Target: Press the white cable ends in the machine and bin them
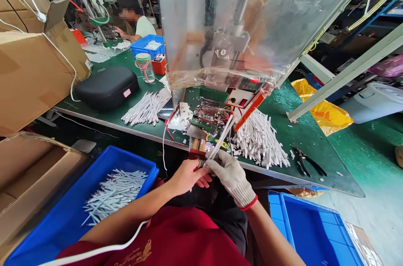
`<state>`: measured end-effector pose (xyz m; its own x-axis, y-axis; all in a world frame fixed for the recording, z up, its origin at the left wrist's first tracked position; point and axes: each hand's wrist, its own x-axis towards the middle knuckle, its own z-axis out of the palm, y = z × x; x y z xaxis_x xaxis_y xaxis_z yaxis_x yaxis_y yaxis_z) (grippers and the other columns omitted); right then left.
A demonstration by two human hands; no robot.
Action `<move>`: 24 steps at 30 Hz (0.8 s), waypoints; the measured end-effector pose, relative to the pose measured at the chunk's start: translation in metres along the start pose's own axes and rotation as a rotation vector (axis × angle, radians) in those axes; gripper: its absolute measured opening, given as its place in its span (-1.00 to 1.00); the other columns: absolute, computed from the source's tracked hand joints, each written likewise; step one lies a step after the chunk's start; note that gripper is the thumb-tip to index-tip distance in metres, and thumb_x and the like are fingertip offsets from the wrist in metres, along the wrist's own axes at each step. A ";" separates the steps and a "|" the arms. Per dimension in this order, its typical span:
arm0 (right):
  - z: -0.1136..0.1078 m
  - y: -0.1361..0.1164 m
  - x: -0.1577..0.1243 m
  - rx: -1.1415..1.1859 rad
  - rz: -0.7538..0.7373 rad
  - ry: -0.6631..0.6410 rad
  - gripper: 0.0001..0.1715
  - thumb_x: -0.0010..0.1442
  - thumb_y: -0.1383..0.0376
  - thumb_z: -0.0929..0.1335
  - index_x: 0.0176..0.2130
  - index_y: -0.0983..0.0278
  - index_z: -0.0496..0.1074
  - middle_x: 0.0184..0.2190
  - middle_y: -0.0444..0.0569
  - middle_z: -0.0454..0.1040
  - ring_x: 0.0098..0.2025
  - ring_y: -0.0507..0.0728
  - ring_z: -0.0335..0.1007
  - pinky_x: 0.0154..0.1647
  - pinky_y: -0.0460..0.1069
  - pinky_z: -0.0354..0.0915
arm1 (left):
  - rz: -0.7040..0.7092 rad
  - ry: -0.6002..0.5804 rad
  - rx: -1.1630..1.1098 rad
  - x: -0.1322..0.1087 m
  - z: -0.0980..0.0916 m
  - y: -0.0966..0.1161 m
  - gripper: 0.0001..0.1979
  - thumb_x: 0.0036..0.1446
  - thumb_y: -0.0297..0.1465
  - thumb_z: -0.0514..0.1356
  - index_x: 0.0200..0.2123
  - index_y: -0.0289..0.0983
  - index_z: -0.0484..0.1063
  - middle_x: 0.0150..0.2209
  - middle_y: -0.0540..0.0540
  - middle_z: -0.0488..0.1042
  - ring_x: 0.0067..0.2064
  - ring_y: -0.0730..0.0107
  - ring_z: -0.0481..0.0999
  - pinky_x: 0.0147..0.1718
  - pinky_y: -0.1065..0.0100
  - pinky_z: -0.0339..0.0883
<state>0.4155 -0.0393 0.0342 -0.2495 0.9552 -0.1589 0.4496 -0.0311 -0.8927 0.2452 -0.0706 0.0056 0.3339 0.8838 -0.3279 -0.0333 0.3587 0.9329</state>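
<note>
My right hand (232,177), in a white knit glove, is closed around a small bundle of white strips (222,138) that sticks up toward the machine. My bare left hand (188,176) is closed on the lower end of the same bundle, touching the glove. Both hands sit just in front of the green table's edge (277,173). A large heap of the same white strips (260,140) lies on the table just right of the hands. Another pile of strips (146,108) lies to the left.
A press-like machine (233,48) behind a clear shield stands ahead. Pliers (304,161) lie at right. Blue bins sit at my left knee (78,211), holding white strips, and at lower right (315,232). Cardboard boxes (28,69), a black case (107,87) and another seated person (135,18) are at left.
</note>
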 end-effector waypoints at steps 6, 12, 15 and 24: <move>-0.009 -0.007 0.007 0.417 0.021 -0.120 -0.59 0.14 -0.03 0.42 -0.30 0.28 0.49 -0.53 -0.07 0.48 -0.51 0.07 0.36 -0.48 -0.06 0.30 | -0.067 -0.079 -0.041 -0.006 -0.009 0.003 -0.47 0.02 0.04 0.32 -0.33 -0.37 0.47 -0.45 -0.17 0.60 -0.44 0.22 0.63 -0.45 0.33 0.47; -0.008 -0.003 0.055 0.567 0.027 -0.234 -0.56 0.14 -0.03 0.46 -0.40 0.31 0.48 -0.57 -0.11 0.43 -0.58 -0.03 0.22 -0.57 -0.12 0.14 | -0.096 -0.074 -0.155 -0.008 -0.018 0.001 -0.55 0.05 -0.07 0.33 -0.27 -0.39 0.51 -0.45 -0.19 0.61 -0.45 0.23 0.64 -0.47 0.37 0.46; 0.005 0.006 0.082 0.686 0.056 -0.265 -0.59 0.09 -0.01 0.49 -0.39 0.30 0.49 -0.56 -0.11 0.43 -0.61 -0.04 0.19 -0.60 -0.12 0.11 | -0.077 -0.001 -0.185 -0.004 -0.019 0.004 -0.53 0.03 -0.06 0.34 -0.26 -0.40 0.52 -0.46 -0.19 0.60 -0.44 0.22 0.64 -0.46 0.37 0.46; 0.021 0.011 0.100 0.782 0.203 -0.189 -0.58 0.00 -0.01 0.50 -0.46 0.28 0.45 -0.63 -0.14 0.37 -0.67 -0.05 0.13 -0.69 -0.13 0.05 | -0.094 -0.033 -0.160 0.009 -0.019 0.011 -0.45 0.06 0.05 0.25 -0.37 -0.41 0.52 -0.53 -0.22 0.57 -0.53 0.24 0.60 -0.56 0.42 0.38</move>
<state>0.3771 0.0497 0.0000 -0.3987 0.8457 -0.3548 -0.2075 -0.4600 -0.8633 0.2303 -0.0537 0.0099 0.3731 0.8348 -0.4048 -0.1488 0.4845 0.8620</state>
